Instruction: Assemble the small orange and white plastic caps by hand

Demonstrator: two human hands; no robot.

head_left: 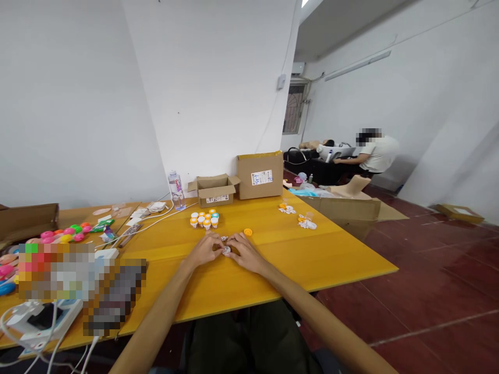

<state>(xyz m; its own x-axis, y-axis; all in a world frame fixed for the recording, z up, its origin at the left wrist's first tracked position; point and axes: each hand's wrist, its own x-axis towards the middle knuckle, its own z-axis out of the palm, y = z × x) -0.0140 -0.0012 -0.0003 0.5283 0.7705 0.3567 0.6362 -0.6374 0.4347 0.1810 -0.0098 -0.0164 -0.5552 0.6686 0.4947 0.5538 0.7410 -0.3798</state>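
On the yellow table (312, 259), I see two cardboard boxes (259, 174); my left hand (205, 249) and right hand (245, 253) pinch one small white part (226, 250) together.

Bare tabletop (312, 259) right; capsules (205, 218) ahead.

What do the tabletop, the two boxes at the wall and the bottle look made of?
Tabletop: probably laminated board, smooth yellow with a soft sheen.
Open box and closed box: brown corrugated cardboard, matte, with folded flaps and paper labels.
Bottle: clear plastic, see-through.
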